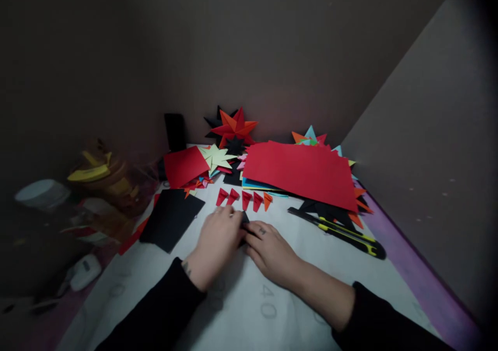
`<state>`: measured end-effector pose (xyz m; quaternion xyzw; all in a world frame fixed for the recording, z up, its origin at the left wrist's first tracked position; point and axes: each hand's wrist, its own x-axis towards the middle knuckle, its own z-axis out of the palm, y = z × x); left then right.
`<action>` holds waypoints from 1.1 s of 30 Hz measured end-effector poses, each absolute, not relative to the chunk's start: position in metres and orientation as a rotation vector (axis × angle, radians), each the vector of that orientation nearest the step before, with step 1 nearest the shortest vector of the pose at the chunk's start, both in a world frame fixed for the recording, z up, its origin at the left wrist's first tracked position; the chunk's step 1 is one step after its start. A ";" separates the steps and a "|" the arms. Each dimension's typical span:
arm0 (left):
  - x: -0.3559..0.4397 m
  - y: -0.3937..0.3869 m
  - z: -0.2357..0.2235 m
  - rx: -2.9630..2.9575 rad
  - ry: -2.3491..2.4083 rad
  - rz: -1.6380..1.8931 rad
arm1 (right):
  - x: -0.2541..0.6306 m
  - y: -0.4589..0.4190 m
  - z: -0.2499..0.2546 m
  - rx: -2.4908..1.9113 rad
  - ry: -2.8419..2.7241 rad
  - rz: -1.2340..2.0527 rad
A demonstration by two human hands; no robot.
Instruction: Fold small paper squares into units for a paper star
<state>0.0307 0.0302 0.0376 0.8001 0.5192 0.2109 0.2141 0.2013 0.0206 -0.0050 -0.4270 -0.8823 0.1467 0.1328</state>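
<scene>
the black piece [245,218] lies between the left hand [218,239] and right hand [274,255], neither clearly nearer; both have their fingers closed on it; its visible end points away from the person, but fingers hide its long axis

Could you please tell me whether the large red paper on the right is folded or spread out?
Spread out: the large red paper lies flat over blue paper, with no visible crease.
</scene>
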 end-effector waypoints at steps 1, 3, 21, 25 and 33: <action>0.023 0.032 0.035 2.212 1.556 0.549 | 0.201 0.021 -0.005 -1.215 -2.545 0.423; 0.011 0.037 0.031 2.212 1.705 0.330 | 0.201 0.021 -0.006 -1.178 -2.513 0.454; -0.019 0.044 0.036 1.953 1.611 0.229 | 0.208 0.022 -0.006 -1.210 -2.467 0.597; -0.067 0.050 0.048 1.972 1.776 0.170 | 0.209 0.022 -0.007 -1.231 -2.452 0.598; -0.011 0.043 0.041 2.282 1.716 0.175 | 0.206 0.020 -0.010 -1.266 -2.385 0.625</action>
